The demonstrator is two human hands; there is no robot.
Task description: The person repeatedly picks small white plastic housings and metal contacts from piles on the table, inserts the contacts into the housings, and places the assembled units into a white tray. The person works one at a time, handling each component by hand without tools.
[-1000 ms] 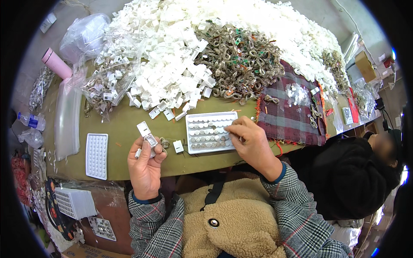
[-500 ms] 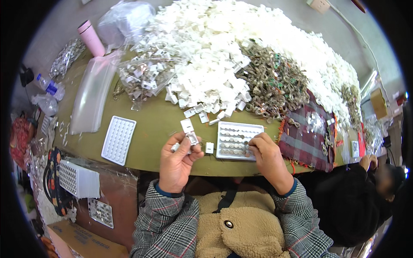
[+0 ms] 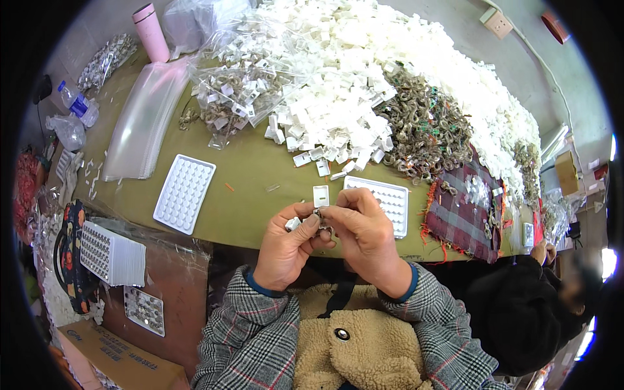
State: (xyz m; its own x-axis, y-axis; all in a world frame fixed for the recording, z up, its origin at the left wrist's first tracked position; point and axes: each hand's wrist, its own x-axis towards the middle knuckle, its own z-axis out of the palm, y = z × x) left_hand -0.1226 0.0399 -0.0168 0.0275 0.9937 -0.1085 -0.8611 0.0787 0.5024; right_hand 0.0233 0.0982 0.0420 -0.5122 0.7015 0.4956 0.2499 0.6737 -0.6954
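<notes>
My left hand [image 3: 283,250] is closed round a small white plastic case [image 3: 320,195] whose lid stands swung up. A second white piece [image 3: 293,223] sticks out between its fingers. My right hand [image 3: 369,239] meets the left one, thumb and forefinger pinched at the case's lower half; what they hold is hidden by the fingertips. Just beyond my right hand lies a white tray [image 3: 404,211] with rows of small round pieces, partly covered by that hand. Several loose white cases [image 3: 323,168] lie at the near edge of a big white heap [image 3: 344,91].
Left stands an empty-looking white dimpled tray [image 3: 185,195], near clear plastic bags [image 3: 143,123] and a pink flask [image 3: 151,32]. Tangled metallic parts [image 3: 426,123] adjoin a plaid cloth [image 3: 465,214] on the right. Stacked trays [image 3: 114,253] sit lower left. Another person [image 3: 520,312] sits at right.
My right hand has come from the tray leftward to the case in my left hand, its fingers still pinched. The whole view has shifted slightly.
</notes>
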